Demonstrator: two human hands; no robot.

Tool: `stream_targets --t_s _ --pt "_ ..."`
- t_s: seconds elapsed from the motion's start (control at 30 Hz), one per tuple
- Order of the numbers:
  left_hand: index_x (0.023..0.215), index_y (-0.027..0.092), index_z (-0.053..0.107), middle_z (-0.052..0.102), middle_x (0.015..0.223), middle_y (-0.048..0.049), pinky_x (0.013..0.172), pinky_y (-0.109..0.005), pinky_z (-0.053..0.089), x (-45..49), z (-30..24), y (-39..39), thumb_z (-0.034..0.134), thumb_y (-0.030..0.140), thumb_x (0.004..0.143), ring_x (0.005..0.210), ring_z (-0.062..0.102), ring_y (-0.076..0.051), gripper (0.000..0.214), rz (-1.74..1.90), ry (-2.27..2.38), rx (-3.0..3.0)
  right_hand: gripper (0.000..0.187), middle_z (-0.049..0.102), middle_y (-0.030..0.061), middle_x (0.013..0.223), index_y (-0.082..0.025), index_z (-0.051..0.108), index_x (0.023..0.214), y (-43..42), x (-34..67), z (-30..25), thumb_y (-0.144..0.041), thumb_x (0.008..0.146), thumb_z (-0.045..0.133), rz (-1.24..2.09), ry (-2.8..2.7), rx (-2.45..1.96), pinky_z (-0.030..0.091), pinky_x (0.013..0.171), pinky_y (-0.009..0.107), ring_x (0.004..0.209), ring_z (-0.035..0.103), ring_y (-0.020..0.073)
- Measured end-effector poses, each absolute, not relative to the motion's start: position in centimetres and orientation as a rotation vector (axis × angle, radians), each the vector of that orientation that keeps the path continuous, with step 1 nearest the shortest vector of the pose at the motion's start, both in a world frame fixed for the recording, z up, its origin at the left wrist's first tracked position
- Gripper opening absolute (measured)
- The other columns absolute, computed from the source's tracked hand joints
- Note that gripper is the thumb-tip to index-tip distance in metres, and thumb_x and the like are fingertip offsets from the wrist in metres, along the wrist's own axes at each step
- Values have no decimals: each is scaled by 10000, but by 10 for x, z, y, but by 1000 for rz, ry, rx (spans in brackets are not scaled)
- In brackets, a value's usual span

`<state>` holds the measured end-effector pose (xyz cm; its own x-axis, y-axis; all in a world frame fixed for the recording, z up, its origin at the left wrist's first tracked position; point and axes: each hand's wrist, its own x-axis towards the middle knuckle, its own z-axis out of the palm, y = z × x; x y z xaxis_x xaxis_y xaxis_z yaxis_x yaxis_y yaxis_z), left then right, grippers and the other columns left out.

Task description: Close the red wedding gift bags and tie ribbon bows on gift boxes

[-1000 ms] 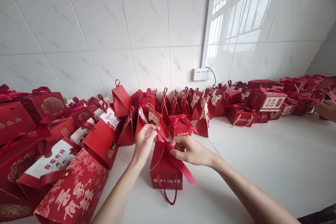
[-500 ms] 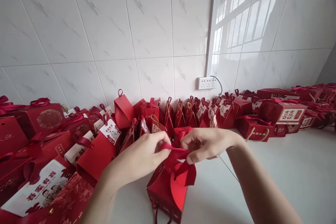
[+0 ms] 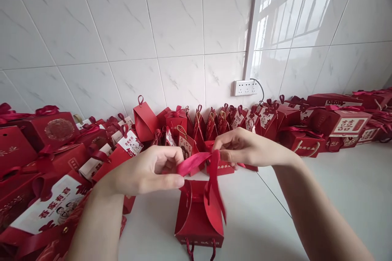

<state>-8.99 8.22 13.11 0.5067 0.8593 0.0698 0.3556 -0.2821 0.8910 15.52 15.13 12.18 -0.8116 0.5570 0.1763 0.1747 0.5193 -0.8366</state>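
Compared with half a second ago, the left hand and right hand are standing farther apart, and the satin ribbon is stretching longer between them — more of the gift box is showing below. The left hand is pinching the ribbon between thumb and curled fingers; the right hand is gripping it with narrowed fingertips, a tail hanging from there in front of the box. The red gift box is sitting on the white countertop, below and between both hands, its twisted cord handle drooping on the near side. Its curved flaps are folding over the top, hiding any contents. Beyond the right hand, a double-happiness box is resting closed — its inside is staying hidden too.
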Motion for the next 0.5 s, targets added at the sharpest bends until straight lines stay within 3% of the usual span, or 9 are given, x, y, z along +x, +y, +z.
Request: stream_targets --t_s 0.13,0.27,0.4,0.5 --pt "685 208 640 626 683 -35 523 -254 455 -84 135 81 670 270 724 563 539 -138 79 816 988 1872 128 562 -10 683 -152 627 761 152 149 119 -225 837 554 1180 -2220 -536 424 547 211 596 507 94" --pt "723 197 634 643 664 -37 515 -242 448 -76 133 82 658 282 755 541 523 -123 94 872 991 1885 141 636 34 897 -155 673 813 151 148 118 -192 839 539 1010 -2299 -501 466 671 241 746 565 122" --pt "758 161 582 607 644 -8 484 -188 397 -71 131 83 644 338 807 507 472 -71 194 913 974 1796 189 596 6 690 -140 644 809 147 148 120 -286 885 551 1179 -2312 -529 420 535 207 597 516 93" --pt "767 152 575 620 657 -3 523 -175 421 -67 129 83 622 325 847 532 496 -60 197 952 958 1779 176 571 -16 652 -142 619 820 143 148 122 -309 874 601 1234 -2254 -514 394 486 180 560 499 77"
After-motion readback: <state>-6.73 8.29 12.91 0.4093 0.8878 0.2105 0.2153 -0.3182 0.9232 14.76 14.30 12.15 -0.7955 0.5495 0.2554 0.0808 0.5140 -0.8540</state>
